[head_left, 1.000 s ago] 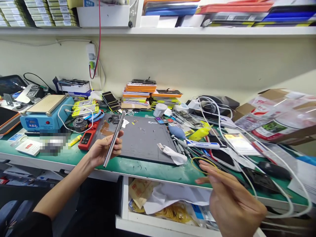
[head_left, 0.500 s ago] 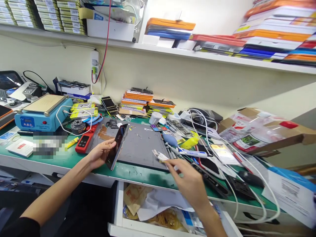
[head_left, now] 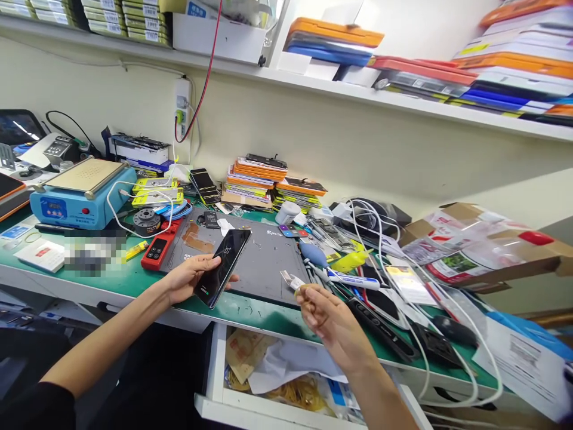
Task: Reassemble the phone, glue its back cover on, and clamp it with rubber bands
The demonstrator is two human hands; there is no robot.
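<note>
A dark, glossy phone is gripped by my left hand, its screen tilted up and small markings lit on it. The thumb lies on the phone's edge and fingertips show past the far side. Over the mat's front right corner, my right hand pinches a small white piece with a clear, flat tip. Beneath both lies the dark grey work mat, which bears a brown patch and a small black part.
An open drawer with paper and rubber bands juts out below the table edge. Tools, a blue air blower and white cables crowd the right. A red device and blue machine stand left.
My left hand has turned the phone so its screen faces me more, and markings now show. My right hand's fingers have curled in more around the white piece. The view has shifted slightly.
</note>
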